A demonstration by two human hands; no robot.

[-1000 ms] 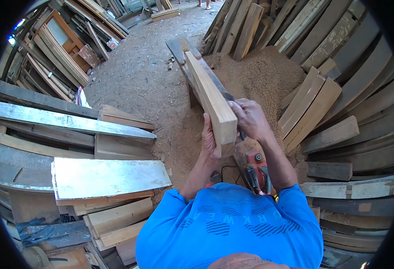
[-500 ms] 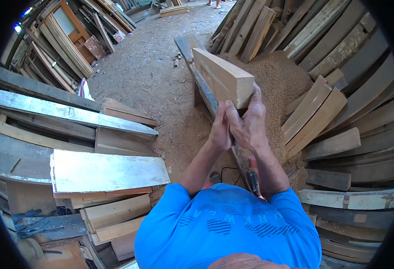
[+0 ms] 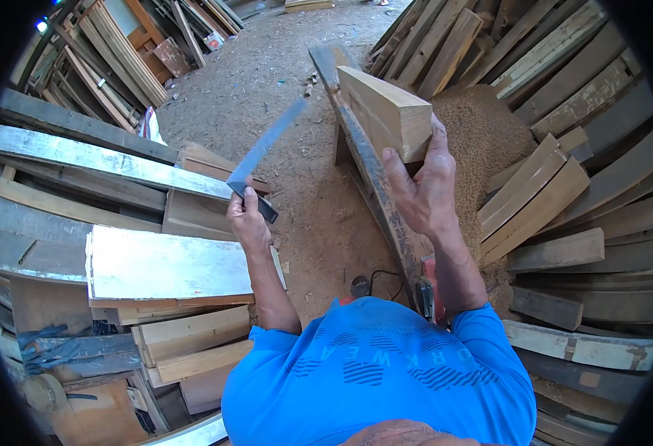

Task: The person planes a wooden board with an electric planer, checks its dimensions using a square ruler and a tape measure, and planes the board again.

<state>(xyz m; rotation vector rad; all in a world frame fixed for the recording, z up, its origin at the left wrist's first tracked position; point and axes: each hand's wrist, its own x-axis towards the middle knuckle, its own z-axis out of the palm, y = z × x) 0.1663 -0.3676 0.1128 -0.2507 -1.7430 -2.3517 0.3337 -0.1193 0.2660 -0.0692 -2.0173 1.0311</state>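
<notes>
A thick pale wooden beam (image 3: 382,104) rises in front of me along a narrow, worn plank bench (image 3: 365,152), its squared near end facing me. My right hand (image 3: 432,189) grips that near end from below and the right side, thumb on the left. Out to the left, my left hand (image 3: 249,221) is closed round the black stock of a try square (image 3: 271,141). Its metal blade points up and away over the ground, apart from the beam. The beam's underside is partly hidden by my right hand.
Sawdust (image 3: 482,123) is heaped right of the bench. Stacked boards line both sides, with a white-faced panel (image 3: 170,260) near my left forearm. A red tool (image 3: 428,276) and a dark cord (image 3: 386,273) lie close to my body. More timber leans at the back right.
My left hand has left the beam's near end and swung left, and the try square now shows in it. My right hand still grips the beam. The view has shifted slightly.
</notes>
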